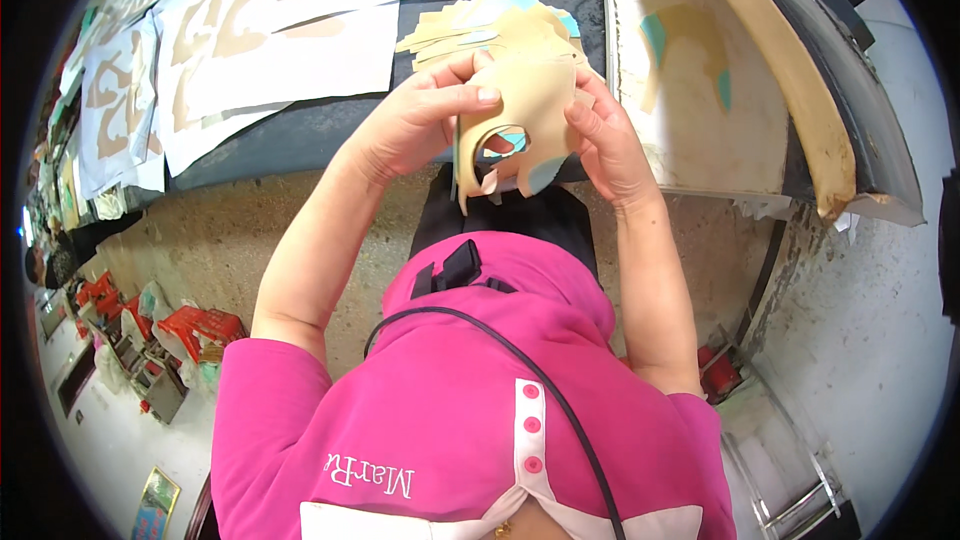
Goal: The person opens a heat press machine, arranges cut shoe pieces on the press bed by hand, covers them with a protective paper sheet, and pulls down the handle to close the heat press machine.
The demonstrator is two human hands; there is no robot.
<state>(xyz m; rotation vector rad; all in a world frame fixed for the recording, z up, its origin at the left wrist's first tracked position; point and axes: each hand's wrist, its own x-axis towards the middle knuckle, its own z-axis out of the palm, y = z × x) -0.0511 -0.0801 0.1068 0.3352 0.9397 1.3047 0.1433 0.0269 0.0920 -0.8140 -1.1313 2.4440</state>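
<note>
Between both hands, above the table's near edge, is a small stack of tan cut shoe-upper pieces (530,90) with curved edges, a rounded opening and a teal patch near the lower right. My left hand (425,110) pinches its left side, thumb lying on the front. On the right side my right hand (608,135) grips the edge between thumb and fingers; some fingertips are hidden behind. Through the opening some teal and a fingertip show. Just beyond the hands, a fanned pile of similar tan pieces (450,28) with teal patches lies on the dark table (330,135).
White sheets (300,50) with tan cut-out shapes cover the table's left. To the right stands a pale board (740,130) with a tan and teal piece on it, beside a long curved tan-edged rim (800,70). Red crates (200,328) sit on the floor at left.
</note>
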